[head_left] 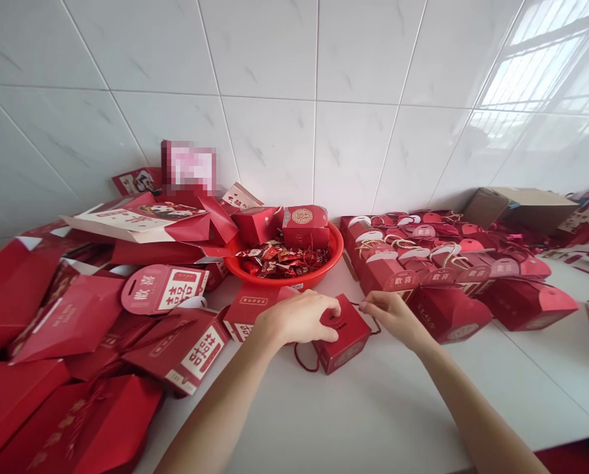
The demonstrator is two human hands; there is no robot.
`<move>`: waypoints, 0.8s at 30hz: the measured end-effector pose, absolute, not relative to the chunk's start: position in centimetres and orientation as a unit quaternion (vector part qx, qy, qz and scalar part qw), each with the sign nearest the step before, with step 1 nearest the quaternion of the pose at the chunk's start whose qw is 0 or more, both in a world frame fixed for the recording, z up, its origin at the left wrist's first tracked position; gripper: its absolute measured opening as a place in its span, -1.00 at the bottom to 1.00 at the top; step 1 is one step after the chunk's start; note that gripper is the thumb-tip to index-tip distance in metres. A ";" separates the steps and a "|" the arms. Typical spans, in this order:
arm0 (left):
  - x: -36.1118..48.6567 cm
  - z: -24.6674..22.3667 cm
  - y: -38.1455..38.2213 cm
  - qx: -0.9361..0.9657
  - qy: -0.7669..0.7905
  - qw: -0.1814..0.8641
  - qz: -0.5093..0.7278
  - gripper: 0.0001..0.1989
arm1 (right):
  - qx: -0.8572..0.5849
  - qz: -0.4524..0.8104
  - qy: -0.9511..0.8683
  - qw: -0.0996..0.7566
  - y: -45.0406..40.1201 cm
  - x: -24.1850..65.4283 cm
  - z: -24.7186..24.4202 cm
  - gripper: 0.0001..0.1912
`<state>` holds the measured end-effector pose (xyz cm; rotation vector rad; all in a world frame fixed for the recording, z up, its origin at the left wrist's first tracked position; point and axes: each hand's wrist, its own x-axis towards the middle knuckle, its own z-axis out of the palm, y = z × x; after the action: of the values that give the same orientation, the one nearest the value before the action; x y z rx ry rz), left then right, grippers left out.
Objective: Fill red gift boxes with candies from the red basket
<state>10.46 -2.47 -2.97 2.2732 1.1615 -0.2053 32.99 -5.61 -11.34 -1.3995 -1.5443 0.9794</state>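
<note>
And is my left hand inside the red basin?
No, your left hand has its fingers on top of the small red box, which stands in front of the red basin.

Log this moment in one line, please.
left hand: on small red box | right hand: pinching red cord | behind box: orange-red basin, wrapped sweets

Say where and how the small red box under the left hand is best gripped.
Probably by opposite side walls, coming down from above: the small red box sits on the tabletop with a flat upper face. Avoid the red cord looping out at both sides; the right hand seems to pinch it.
</note>
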 end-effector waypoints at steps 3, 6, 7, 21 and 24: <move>10.6 -3.3 -2.1 0.855 0.418 0.299 -0.072 -0.58 | -0.501 0.443 -0.592 0.450 -6.2 33.1 -9.8 -0.58; 10.8 -3.6 -1.8 0.859 0.406 0.305 -0.068 -0.51 | -0.449 0.513 -0.583 0.443 -6.7 32.6 -8.9 -0.62; 10.9 -3.7 -1.7 0.861 0.402 0.304 -0.067 -0.51 | -0.447 0.517 -0.590 0.430 -6.8 32.4 -8.8 -0.64; 9.5 -1.6 -2.5 0.756 0.324 0.515 0.240 -0.48 | -0.474 0.409 -0.689 0.365 -7.0 30.6 -6.3 -0.60; 9.7 -1.5 -3.0 0.738 0.290 0.550 0.262 -0.48 | -0.489 0.387 -0.679 0.388 -7.0 30.4 -5.0 -0.54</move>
<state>9.69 -3.05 -1.54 1.7475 0.6872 0.6213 30.42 -6.97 -5.04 -1.2429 -1.7272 0.9834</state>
